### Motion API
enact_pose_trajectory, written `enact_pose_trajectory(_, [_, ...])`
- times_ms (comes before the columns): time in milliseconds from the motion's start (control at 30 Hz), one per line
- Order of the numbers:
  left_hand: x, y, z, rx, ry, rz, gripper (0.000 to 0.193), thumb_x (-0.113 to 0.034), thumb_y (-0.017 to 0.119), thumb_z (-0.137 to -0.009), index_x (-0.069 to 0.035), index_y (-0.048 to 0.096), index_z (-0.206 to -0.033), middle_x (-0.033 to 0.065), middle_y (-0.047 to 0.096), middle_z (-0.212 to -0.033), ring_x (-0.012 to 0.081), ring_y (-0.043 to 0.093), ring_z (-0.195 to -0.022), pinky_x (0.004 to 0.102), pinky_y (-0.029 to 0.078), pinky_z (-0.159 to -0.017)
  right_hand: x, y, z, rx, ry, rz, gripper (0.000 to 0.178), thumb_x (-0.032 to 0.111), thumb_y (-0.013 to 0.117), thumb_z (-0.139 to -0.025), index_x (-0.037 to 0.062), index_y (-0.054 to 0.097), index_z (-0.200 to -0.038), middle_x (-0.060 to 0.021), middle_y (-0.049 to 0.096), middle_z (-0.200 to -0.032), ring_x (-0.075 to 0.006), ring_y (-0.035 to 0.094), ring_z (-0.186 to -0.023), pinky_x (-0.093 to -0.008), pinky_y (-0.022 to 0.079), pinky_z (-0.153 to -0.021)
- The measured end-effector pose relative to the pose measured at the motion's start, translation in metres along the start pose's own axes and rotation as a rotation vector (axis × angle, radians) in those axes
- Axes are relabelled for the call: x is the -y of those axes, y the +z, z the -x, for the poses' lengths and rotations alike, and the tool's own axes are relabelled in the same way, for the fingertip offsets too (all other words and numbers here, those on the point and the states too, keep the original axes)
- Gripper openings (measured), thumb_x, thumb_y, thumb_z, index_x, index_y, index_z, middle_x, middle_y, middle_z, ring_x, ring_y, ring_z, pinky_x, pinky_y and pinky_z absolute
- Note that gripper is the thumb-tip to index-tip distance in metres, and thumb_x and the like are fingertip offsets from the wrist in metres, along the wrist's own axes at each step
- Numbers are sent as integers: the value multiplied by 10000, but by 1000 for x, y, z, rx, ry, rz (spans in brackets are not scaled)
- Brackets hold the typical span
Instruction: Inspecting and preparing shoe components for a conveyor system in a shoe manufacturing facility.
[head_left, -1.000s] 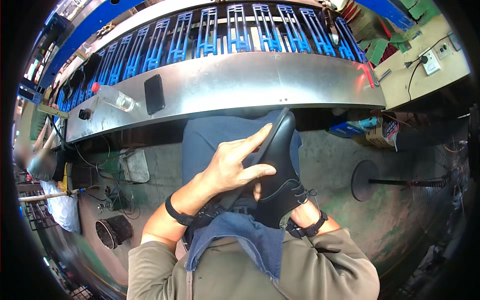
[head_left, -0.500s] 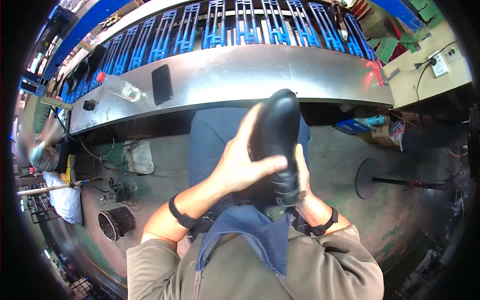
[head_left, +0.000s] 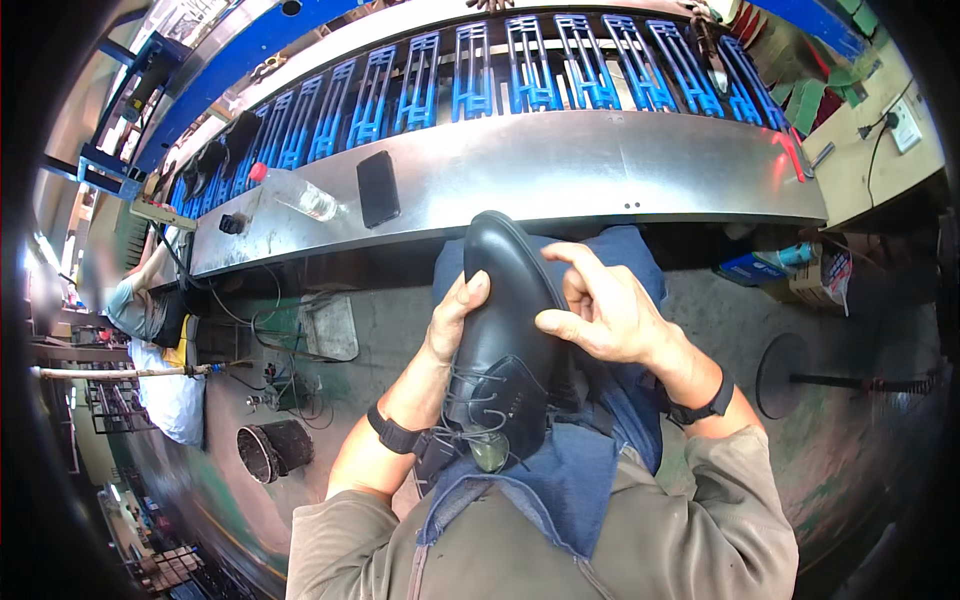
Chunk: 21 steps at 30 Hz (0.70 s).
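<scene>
A black leather lace-up shoe (head_left: pixel 500 310) is held above my lap, its toe pointing away from me and its upper facing up. My left hand (head_left: pixel 452 315) is closed round the shoe's left side, with the thumb on the upper near the toe and the other fingers hidden beneath. At the right edge of the shoe is my right hand (head_left: pixel 610 310). Its forefinger and thumb are bent and apart, the thumb tip at the shoe's side; whether it touches I cannot tell. The thin laces (head_left: pixel 475 400) lie loose at the near end, close to my blue apron (head_left: pixel 560 490).
A metal ledge (head_left: pixel 540 165) runs across in front, with a phone (head_left: pixel 378 190) and a clear bottle (head_left: pixel 305 195) on it. Behind it stand several blue racks (head_left: pixel 535 75). A dark bucket (head_left: pixel 275 450) stands on the floor at left. Another person (head_left: pixel 145 300) is at far left.
The shoe has turned so its upper and laces face me more. My right hand has shifted from under its near end to its right edge. The view has swung left.
</scene>
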<state>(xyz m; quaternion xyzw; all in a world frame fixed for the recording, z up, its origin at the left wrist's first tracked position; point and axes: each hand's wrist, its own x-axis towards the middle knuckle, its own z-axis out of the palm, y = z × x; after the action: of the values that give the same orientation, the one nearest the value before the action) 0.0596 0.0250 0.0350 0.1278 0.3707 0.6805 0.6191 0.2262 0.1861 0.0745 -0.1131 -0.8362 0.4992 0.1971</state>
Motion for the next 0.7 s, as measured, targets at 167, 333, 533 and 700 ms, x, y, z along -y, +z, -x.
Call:
enact_pose_trajectory(167, [3, 11, -2, 18, 33, -19, 672, -441, 702, -884, -17, 479, -1356, 129, 622, -1169, 212, 659, -1034, 346, 565, -900, 0, -13, -11, 202, -6, -117, 600, 307, 717, -919, -12, 473, -1364, -74, 548, -601, -199, 569, -506, -329, 448, -521])
enact_pose_trajectory(333, [4, 13, -1, 41, -30, 21, 705, -471, 698, -886, -5, 482, -1369, 155, 630, -1195, 233, 666, -1043, 351, 566, -904, -13, -10, -9, 164, 15, -330, 513, 229, 601, -983, -2, 450, -1415, -80, 547, -630, -191, 542, -510, -326, 443, -531])
enact_pose_trajectory(533, [10, 10, 3, 20, -67, 82, 745, -528, 733, -843, -7, 543, -1340, 191, 649, -1236, 312, 664, -1108, 436, 543, -983, -6, -11, -4, 205, -103, -184, 580, 203, 649, -896, -36, 442, -1383, -98, 571, -648, -238, 571, -515, -333, 470, -551])
enact_pose_trajectory(700, [13, 14, 8, -32, -15, -2, 706, -512, 703, -874, 14, 542, -1315, 183, 653, -1194, 281, 673, -1065, 398, 556, -945, 6, 12, 11, 15, -233, 147, 698, 264, 805, -797, -118, 461, -1270, -201, 659, -747, -340, 685, -628, -378, 534, -576])
